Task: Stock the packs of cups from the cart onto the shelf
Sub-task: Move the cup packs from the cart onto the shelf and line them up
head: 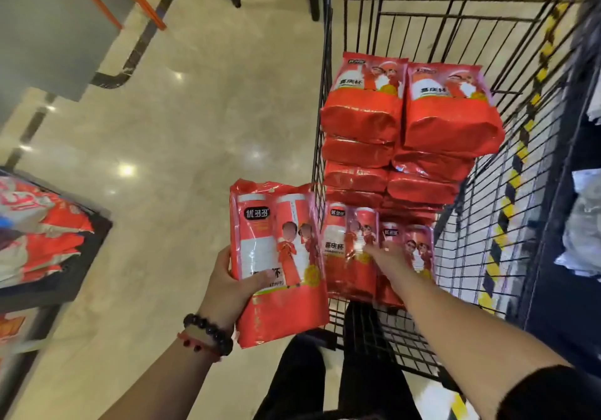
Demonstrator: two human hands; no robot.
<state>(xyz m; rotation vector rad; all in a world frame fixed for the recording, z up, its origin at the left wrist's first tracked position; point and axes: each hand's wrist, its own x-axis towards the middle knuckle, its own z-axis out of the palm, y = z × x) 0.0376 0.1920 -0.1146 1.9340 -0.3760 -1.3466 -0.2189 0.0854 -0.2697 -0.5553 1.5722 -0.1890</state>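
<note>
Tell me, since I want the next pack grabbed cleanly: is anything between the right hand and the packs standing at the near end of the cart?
Nothing visible. The right hand already reaches over the cart rim and touches the upright packs. The left hand holds another pack off to the side.

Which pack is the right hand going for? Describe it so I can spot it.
Find the black wire cart on the right. Two packs stand upright at its near end, before the flat stacks. It is the left standing pack, under the right hand and nearest the pack held in the left hand.
</note>
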